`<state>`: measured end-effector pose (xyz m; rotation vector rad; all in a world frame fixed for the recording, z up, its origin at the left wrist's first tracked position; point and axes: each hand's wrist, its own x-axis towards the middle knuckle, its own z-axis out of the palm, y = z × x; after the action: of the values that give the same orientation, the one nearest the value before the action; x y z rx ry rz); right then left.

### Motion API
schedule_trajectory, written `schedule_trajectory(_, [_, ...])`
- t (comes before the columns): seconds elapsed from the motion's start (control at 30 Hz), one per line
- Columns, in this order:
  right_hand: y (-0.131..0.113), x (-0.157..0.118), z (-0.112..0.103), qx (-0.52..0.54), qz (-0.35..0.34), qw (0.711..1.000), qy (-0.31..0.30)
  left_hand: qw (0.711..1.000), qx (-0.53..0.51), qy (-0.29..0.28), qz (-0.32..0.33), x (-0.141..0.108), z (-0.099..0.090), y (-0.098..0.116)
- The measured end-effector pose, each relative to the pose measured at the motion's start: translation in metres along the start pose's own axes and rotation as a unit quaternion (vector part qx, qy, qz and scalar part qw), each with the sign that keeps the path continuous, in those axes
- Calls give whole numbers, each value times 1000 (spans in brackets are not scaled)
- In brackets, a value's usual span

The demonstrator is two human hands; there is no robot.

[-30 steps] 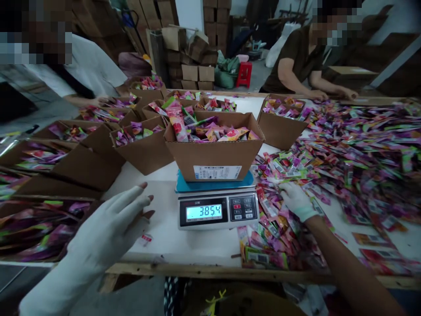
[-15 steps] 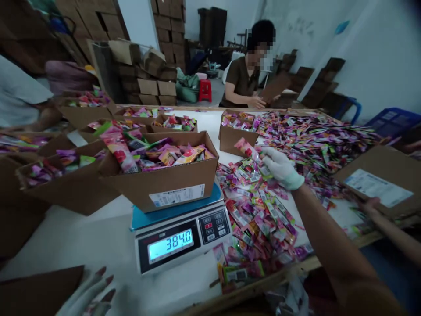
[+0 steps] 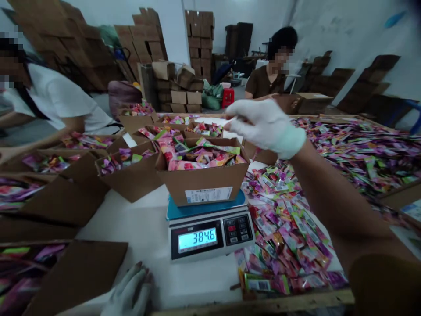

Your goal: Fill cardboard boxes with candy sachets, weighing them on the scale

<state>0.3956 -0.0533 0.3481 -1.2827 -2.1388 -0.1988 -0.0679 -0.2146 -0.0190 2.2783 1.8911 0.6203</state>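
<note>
My right hand [image 3: 263, 125], in a white fingertip-less or thin glove, hovers just right of and above a cardboard box [image 3: 202, 177]. Its fingers and thumb are slightly bent and apart, with nothing visible between them. The box is full of small candy packets [image 3: 210, 153] in pink, purple, green and orange wrappers. It stands on the blue plate of a digital scale [image 3: 212, 232], whose lit display reads 384.6. My gloved left hand [image 3: 130, 292], bare at the fingertips, rests on the white table by another box [image 3: 79, 276], fingers stretched out and empty.
Loose packets [image 3: 289, 224] lie right of the scale, and a large heap [image 3: 358, 149] spreads farther right. Several filled boxes [image 3: 131, 177] stand on the left. One person [image 3: 66, 94] sits at left, another [image 3: 271, 74] works across the table. Stacked cartons [image 3: 200, 39] line the back.
My right hand has moved from the loose packets toward the box and let go of its packets. More packets lie on the box's top. The display went from 384.0 to 384.6. The view turned left.
</note>
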Motion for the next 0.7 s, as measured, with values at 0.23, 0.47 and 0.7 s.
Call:
schedule_trajectory(0.23, [70, -112, 0, -63, 121, 990, -43, 998, 29, -28, -41, -1, -11, 28])
schedule_trajectory(0.47, [127, -177, 28, 30, 144, 988, -40, 998, 46, -35, -33, 0, -12, 29])
schedule_trajectory(0.7, [58, -109, -12, 106, 155, 981, 40, 997, 65, -28, -22, 2, -15, 29])
